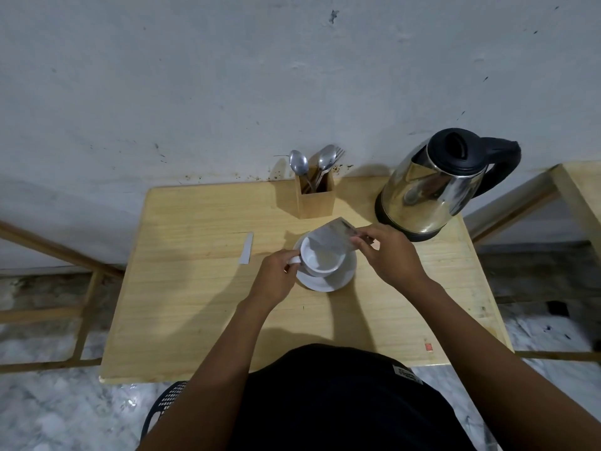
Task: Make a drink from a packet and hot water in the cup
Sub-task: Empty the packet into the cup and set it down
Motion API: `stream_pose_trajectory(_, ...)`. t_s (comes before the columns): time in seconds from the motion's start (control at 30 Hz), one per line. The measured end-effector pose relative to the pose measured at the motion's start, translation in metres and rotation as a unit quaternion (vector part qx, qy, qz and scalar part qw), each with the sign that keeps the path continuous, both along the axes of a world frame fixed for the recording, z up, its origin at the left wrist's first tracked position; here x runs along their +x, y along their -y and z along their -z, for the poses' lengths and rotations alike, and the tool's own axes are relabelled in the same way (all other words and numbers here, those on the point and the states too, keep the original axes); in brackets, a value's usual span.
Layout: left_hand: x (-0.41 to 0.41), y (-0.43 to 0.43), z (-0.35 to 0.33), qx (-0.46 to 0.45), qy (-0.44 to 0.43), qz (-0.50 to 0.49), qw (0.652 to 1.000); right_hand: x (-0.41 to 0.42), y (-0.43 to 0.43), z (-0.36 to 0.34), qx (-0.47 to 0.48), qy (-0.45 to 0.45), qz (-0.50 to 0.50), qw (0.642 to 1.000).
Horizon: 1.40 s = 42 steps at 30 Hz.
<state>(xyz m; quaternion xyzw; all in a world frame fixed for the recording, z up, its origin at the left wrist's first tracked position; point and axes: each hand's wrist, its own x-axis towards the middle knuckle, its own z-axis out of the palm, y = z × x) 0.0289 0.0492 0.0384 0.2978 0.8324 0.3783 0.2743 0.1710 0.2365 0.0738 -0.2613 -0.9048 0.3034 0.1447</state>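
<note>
A white cup (320,259) stands on a white saucer (338,281) in the middle of the wooden table (195,304). My left hand (276,278) grips the cup's handle on its left side. My right hand (387,258) pinches a silvery packet (335,237) and holds it tilted over the cup, open end down into it. A torn-off strip of the packet (246,248) lies flat on the table to the left of the cup. A steel kettle with a black lid and handle (435,187) stands at the back right.
A wooden holder with spoons and a fork (313,190) stands at the back of the table against the wall. A second wooden table (582,190) is at the right edge. A black plastic chair (166,405) shows below me.
</note>
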Motion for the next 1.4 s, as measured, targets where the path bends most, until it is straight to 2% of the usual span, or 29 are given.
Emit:
stream_pose_trajectory(0.1,0.000,0.000,-0.002,0.009,0.012,0.004,1.000,-0.002,-0.001,-0.004,0.043,0.002,-0.032,0.999)
stream_pose_trajectory(0.23,-0.009,-0.003,-0.007,-0.002,0.026,0.010,1.000,-0.007,-0.004,-0.014,0.004,0.024,-0.034,0.999)
stream_pose_trajectory(0.5,-0.020,-0.030,-0.021,0.033,-0.109,0.036,0.993,-0.014,-0.004,-0.025,-0.036,0.054,-0.066,0.996)
stream_pose_trajectory(0.67,-0.020,-0.031,-0.019,0.053,-0.085,0.006,0.995,-0.010,-0.009,-0.028,-0.083,0.029,-0.027,0.996)
stream_pose_trajectory(1.03,-0.012,-0.029,-0.022,0.074,-0.060,-0.002,0.995,-0.011,0.007,-0.035,0.034,0.039,0.054,0.997)
stream_pose_trajectory(1.17,-0.009,-0.029,-0.023,0.080,-0.060,-0.001,0.995,-0.012,0.012,-0.034,0.005,0.042,0.026,0.999)
stream_pose_trajectory(1.27,-0.008,-0.028,-0.024,0.085,-0.052,-0.002,0.995,-0.011,0.011,-0.032,-0.009,0.031,0.066,0.997)
stream_pose_trajectory(1.4,-0.009,-0.027,-0.027,0.081,-0.017,-0.010,0.997,-0.010,0.008,-0.032,-0.022,0.040,0.057,0.997)
